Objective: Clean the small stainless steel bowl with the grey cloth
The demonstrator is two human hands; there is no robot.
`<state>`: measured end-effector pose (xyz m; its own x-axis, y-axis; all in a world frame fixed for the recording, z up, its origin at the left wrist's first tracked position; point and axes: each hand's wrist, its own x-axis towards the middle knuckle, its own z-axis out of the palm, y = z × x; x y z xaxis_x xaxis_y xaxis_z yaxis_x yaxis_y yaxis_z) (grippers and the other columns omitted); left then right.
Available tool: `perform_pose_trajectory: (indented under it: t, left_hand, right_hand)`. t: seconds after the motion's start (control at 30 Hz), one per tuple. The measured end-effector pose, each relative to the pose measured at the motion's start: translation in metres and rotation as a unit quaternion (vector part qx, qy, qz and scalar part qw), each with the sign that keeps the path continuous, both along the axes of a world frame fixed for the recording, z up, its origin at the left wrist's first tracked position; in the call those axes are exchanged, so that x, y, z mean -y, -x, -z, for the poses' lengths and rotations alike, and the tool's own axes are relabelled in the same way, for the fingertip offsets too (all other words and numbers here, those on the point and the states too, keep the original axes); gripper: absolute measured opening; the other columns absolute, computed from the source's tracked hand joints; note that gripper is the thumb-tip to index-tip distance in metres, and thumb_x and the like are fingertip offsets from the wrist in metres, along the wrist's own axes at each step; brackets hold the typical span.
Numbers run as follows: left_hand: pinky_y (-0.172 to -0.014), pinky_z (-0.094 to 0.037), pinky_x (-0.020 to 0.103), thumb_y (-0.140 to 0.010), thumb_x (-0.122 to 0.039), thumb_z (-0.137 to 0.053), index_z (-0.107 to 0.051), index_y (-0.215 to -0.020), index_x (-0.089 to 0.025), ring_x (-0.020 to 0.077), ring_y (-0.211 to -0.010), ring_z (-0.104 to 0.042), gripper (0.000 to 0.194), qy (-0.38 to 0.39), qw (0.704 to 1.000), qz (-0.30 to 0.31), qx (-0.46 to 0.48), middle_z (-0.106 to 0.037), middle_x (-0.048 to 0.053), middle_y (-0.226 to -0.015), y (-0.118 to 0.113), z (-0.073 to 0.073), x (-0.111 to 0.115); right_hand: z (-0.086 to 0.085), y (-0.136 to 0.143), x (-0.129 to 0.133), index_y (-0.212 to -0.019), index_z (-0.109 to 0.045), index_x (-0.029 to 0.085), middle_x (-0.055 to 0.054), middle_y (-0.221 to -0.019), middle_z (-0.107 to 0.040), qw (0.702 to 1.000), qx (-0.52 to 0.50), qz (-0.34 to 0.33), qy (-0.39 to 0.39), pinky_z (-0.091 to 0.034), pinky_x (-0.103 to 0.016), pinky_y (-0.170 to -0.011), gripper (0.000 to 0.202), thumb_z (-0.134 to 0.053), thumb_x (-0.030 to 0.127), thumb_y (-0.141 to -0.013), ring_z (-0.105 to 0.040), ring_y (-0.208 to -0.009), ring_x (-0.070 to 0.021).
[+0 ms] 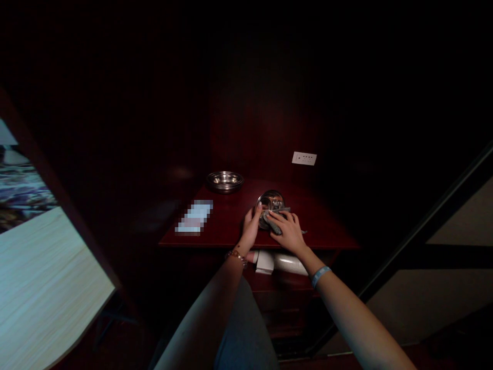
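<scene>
On the dark red shelf, a shiny metal bowl [272,199] is tilted up on its side between my hands. My left hand [251,226] grips its left rim, thumb over the edge. My right hand [288,231] has its fingers closed on a grey cloth [275,226], pressed against the bowl's near right side. Part of the cloth sticks out past my fingers.
Another shiny metal bowl [225,181] stands at the back left of the shelf [231,234]. A blurred pale flat item [194,217] lies at the left. Below are a white box [264,261] and a pale roll [290,263]. A white socket [304,158] is on the back wall.
</scene>
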<state>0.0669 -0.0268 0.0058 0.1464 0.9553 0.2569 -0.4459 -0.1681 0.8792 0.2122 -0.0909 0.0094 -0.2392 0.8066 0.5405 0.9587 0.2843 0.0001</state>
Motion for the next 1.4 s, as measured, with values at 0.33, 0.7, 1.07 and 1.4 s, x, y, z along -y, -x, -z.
perform_pose_trajectory:
  t: [0.33,0.7,1.07,1.4]
  left_hand:
    - [-0.092,-0.045,0.032,-0.065,-0.035,-0.078,-0.061,-0.107,-0.016,0.0186,-0.095,-0.062,0.049,-0.062,0.995,0.056,-0.062,-0.068,0.007,-0.104,-0.005,0.007,-0.004]
    - [-0.085,-0.048,0.029,-0.070,-0.035,-0.073,-0.064,-0.105,-0.017,0.0188,-0.092,-0.063,0.040,-0.052,0.995,0.062,-0.061,-0.069,0.007,-0.100,-0.003,0.006,-0.003]
    - [-0.080,-0.047,0.028,-0.072,-0.046,-0.068,-0.068,-0.091,-0.014,0.0190,-0.085,-0.062,0.037,-0.042,0.998,-0.007,-0.048,-0.070,0.007,-0.092,-0.006,0.011,-0.011]
    - [-0.087,-0.045,0.030,-0.070,-0.045,-0.072,-0.068,-0.099,-0.016,0.0192,-0.090,-0.063,0.041,-0.025,0.998,0.033,-0.038,-0.070,0.007,-0.098,-0.004,0.004,-0.006]
  right_hand:
    - [-0.003,-0.001,0.003,-0.137,-0.051,0.032,-0.002,-0.146,-0.046,1.000,0.020,-0.016,0.002,-0.033,-0.040,-0.096,0.047,-0.057,0.036,-0.090,-0.042,-0.120,-0.0263]
    - [-0.007,0.003,0.005,-0.131,-0.056,0.032,-0.007,-0.123,-0.056,0.999,0.031,-0.010,0.015,-0.034,-0.037,-0.091,0.041,-0.051,0.044,-0.093,-0.045,-0.108,-0.0257]
    - [-0.008,0.008,0.009,-0.131,-0.056,0.036,-0.006,-0.120,-0.056,0.999,0.027,0.017,-0.021,-0.025,-0.044,-0.101,0.045,-0.055,0.050,-0.089,-0.043,-0.111,-0.0265]
    - [-0.002,0.006,0.005,-0.133,-0.055,0.032,-0.008,-0.121,-0.056,0.999,0.026,0.042,-0.024,-0.023,-0.046,-0.102,0.050,-0.051,0.055,-0.089,-0.042,-0.113,-0.0278]
